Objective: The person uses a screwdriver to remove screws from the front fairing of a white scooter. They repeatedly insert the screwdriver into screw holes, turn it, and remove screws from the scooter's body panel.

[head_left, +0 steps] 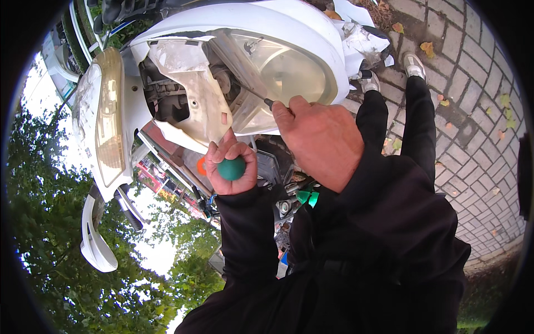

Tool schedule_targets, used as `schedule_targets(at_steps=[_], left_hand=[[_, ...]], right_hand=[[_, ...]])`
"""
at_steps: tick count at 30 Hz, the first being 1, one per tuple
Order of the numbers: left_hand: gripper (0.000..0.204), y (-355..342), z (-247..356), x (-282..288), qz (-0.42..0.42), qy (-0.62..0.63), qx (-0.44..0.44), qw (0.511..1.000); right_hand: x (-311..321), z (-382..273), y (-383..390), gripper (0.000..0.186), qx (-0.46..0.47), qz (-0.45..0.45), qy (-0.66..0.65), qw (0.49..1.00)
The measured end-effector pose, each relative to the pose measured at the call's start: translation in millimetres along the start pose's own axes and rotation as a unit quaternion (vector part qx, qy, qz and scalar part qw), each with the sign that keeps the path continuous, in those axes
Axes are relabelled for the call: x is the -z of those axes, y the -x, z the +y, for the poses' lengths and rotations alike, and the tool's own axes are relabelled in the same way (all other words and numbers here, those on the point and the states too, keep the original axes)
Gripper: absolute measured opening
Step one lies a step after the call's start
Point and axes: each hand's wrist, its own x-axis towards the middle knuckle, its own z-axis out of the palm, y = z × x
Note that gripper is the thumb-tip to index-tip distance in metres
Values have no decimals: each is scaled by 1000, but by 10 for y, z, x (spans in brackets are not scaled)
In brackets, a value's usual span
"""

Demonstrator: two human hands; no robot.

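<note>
1. Green and smooth, a rounded thing (231, 169) sits in the curl of the left fingers (242, 148), which are closed about it; only its domed end shows, the rest being hidden by the grip.
2. Right fingers (299, 104) are clenched on a slim tool (269, 103); its dark part peeks out at the fingertips, and a thin shaft runs from there up and to the left. Whether its far end touches anything, I cannot tell.
3. Just above the left fingers is a dirty off-white panel (192, 97), with one extended fingertip at its lower edge. Left of its upper part, an opening shows dark inner parts (169, 100).
4. Above the right fingers lies a large clear headlamp lens (292, 72), dusty and set in a white body shell (245, 19) that arches over both sets of fingers.
5. Well to the left of the left fingers stands a yellowed lamp lens (110, 119) in a white housing; below that hangs a white curved piece (97, 245).
6. Just beside the left fingers, on their left, is a bit of orange (201, 166); below the right fingers shows a bright green piece (303, 197).
7. Right of the right fingers, pale shoes (414, 65) stand on grey paving (473, 83) strewn with fallen leaves (427, 49).
</note>
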Motion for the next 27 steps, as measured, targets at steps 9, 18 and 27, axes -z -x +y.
schedule_targets(at_steps=[9,18,27], left_hand=[[55,-15,-21,-69,30,15,-2,999],[47,7,-25,-86,12,7,-20,1000],[52,13,-25,-123,31,13,-27,999]], right_hand=[[-99,232,53,37,45,24,-31,998],[-151,344,81,39,36,26,-69,997],[-189,425,82,40,43,25,-72,996]])
